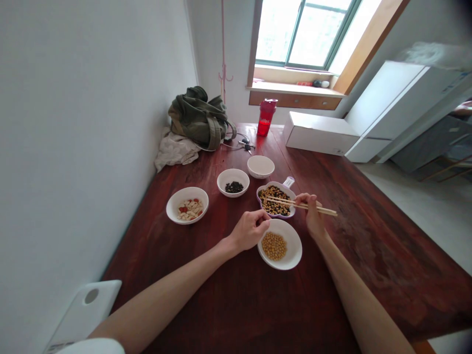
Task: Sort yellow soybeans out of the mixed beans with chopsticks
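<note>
My right hand is closed round a pair of wooden chopsticks, whose tips are over the mixed beans in a purple-rimmed, flower-shaped dish. My left hand is closed on the left rim of a white bowl of yellow soybeans, just in front of the dish. A white bowl with black beans stands to the left of the dish. Farther left is a white bowl with pale slices and red pieces. Behind the dish sits another white bowl, with nothing visible inside.
On the dark red table, a green bag and a pale cloth lie by the left wall. Keys, a red bottle and a white box are at the back. A white chair is lower left.
</note>
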The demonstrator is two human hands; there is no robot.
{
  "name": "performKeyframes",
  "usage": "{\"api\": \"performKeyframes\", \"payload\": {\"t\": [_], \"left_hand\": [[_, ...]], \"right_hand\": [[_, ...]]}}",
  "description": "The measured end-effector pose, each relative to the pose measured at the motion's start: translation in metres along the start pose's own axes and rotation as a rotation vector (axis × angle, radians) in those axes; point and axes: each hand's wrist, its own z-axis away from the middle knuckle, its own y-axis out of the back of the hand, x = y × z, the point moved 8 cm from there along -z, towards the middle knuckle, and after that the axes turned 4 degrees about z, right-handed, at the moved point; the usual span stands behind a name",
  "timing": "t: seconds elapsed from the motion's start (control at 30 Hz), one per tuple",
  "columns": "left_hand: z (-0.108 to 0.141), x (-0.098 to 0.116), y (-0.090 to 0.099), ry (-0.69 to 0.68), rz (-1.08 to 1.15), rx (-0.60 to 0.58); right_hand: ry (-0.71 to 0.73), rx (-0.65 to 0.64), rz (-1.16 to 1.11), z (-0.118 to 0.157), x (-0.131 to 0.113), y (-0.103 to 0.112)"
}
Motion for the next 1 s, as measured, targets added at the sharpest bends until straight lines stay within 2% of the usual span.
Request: {"api": "performKeyframes", "payload": {"t": [0.57,0.83,1.0], "left_hand": [[0.000,0.001,-0.001,-0.001,0.000,-0.006],[0.000,0.000,0.000,0.000,0.007,-0.007],[0.000,0.000,0.000,0.006,0.011,-0.001]], "right_hand": [[0.039,0.011,0.092,0.004,-0.002,-0.004],[0.001,0.107,0.010,0.000,0.005,0.008],[0.025,0.098,-0.010,-0.002,0.001,0.014]]}}
